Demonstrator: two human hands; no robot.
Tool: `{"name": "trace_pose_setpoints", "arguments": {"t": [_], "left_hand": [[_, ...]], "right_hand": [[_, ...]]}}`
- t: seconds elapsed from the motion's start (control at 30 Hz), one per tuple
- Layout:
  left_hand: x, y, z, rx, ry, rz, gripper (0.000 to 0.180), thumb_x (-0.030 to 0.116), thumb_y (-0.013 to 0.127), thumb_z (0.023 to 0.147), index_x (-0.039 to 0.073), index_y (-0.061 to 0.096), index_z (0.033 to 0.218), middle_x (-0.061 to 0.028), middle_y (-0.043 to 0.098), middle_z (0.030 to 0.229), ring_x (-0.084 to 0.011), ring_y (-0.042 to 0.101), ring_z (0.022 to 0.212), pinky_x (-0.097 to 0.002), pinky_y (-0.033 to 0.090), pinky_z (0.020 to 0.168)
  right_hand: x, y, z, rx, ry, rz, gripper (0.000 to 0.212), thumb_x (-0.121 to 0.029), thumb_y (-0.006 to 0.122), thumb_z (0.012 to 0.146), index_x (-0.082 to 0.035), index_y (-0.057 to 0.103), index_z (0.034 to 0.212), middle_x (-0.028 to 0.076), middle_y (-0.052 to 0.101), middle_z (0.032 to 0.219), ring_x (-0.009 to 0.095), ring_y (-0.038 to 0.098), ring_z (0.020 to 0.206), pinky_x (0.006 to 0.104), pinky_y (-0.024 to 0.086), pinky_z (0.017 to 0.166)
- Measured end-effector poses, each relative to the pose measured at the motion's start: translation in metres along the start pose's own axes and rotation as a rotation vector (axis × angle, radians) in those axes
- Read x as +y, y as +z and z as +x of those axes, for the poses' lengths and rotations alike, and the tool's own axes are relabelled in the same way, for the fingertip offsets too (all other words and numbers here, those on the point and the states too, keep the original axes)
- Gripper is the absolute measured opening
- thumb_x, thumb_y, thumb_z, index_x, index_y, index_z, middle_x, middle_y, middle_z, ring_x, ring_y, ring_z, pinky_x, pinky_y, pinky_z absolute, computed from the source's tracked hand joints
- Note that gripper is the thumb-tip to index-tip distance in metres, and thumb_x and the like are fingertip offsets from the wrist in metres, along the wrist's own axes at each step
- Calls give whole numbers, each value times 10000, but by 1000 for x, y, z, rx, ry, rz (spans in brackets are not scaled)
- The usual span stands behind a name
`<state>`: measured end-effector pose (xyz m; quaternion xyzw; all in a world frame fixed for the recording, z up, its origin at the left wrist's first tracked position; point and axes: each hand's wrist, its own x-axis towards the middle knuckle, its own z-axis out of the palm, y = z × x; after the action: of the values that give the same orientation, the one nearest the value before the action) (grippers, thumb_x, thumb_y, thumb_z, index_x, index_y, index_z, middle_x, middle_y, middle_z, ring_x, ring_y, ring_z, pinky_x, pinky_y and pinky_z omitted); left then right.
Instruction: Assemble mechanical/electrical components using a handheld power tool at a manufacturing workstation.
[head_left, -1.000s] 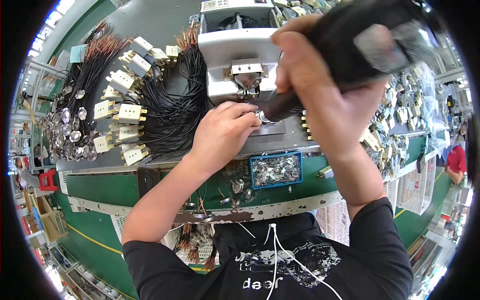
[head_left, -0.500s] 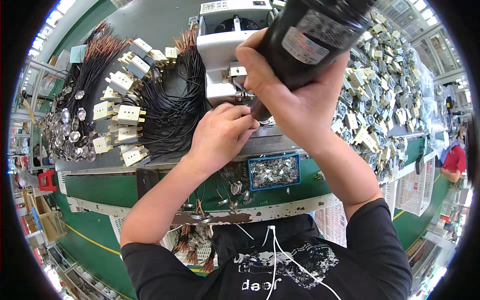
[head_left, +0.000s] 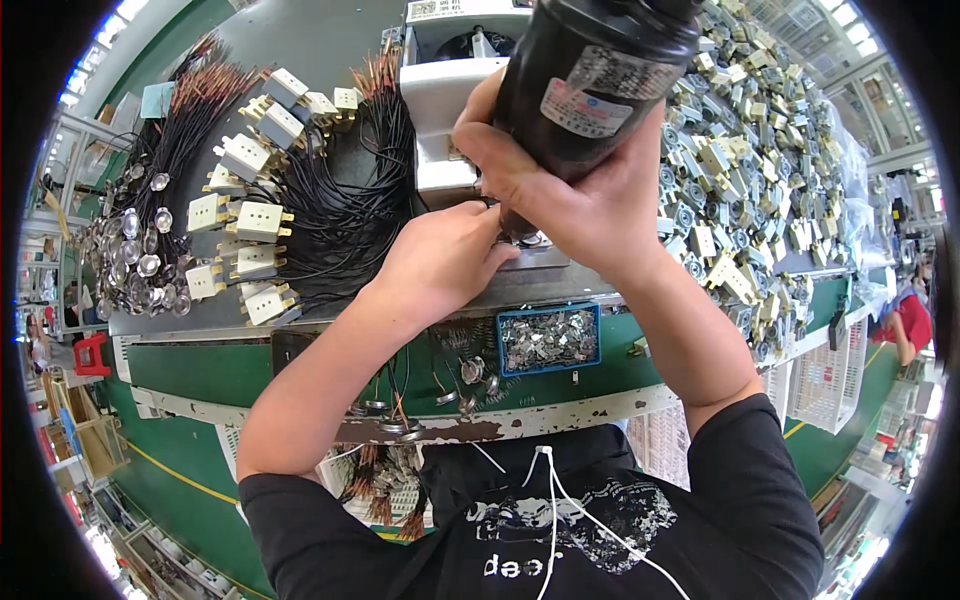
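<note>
My right hand (head_left: 585, 215) is wrapped round a thick black cylindrical power screwdriver (head_left: 535, 95), which leans with its narrow end down and toward the left. A label is stuck on its body. My left hand (head_left: 435, 260) is beside the tool's lower end, fingers bent and pressed together at a small part that they hide. Both hands meet just in front of a white bench machine (head_left: 440, 110). Under the tool tip a bit of shiny metal shows, too covered to make out.
Wired cream-and-grey sockets (head_left: 262, 222) with black leads (head_left: 345, 215) lie on the left, beside round metal caps (head_left: 130, 250). A large heap of similar sockets (head_left: 730, 190) spreads on the right. Near the bench edge sits a blue tray (head_left: 548, 373) of small metal pieces.
My right hand and the screwdriver have shifted a little to the left and toward me. My left hand has changed slightly, its thumb now stretched further along the tool tip.
</note>
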<state>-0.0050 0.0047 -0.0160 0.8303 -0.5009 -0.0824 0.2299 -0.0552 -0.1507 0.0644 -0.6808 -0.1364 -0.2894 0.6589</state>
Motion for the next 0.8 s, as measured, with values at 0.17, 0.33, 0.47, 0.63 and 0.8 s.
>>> {"name": "trace_pose_setpoints", "arguments": {"t": [0.17, 0.33, 0.47, 0.63, 0.8], "left_hand": [[4, -4, 2, -2, -23, -45, 295, 272, 706, 921, -13, 640, 956, -171, 683, 961, -369, 689, 919, -469, 568, 802], [3, -2, 4, 43, 31, -46, 279, 249, 711, 914, -16, 642, 969, -181, 681, 967, -373, 686, 934, -464, 570, 806], [4, -6, -7, 69, 96, 46, 327, 264, 738, 892, 17, 681, 1099, -134, 680, 999, -319, 694, 889, -420, 569, 755], [22, -2, -3, 134, 141, 99, 401, 240, 771, 868, 114, 684, 1239, -57, 670, 1029, -253, 681, 805, -369, 548, 734], [18, -12, -8, 36, 302, 22, 384, 218, 800, 842, 173, 708, 1212, -16, 690, 1050, -217, 675, 786, -363, 523, 711]], "right_hand": [[0, 3, 1, -24, 14, 82, 131, 105, 740, 832, 37, 686, 930, 66, 714, 853, 94, 639, 670, 233, 509, 589], [4, 1, 1, -76, 10, 13, 121, 91, 732, 850, 33, 690, 947, 67, 721, 878, 92, 646, 690, 235, 515, 601], [-13, -4, 1, 36, 21, -156, 131, 81, 711, 872, 28, 698, 991, 72, 730, 898, 90, 656, 696, 242, 529, 623], [-56, -60, 21, 190, -114, -148, 290, -165, 674, 995, 111, 646, 1078, 97, 633, 708, 140, 585, 595, 272, 472, 572], [-15, -132, 38, 300, -131, -397, 271, -131, 732, 964, 63, 645, 1132, 127, 696, 880, 166, 654, 725, 291, 526, 666]]}}
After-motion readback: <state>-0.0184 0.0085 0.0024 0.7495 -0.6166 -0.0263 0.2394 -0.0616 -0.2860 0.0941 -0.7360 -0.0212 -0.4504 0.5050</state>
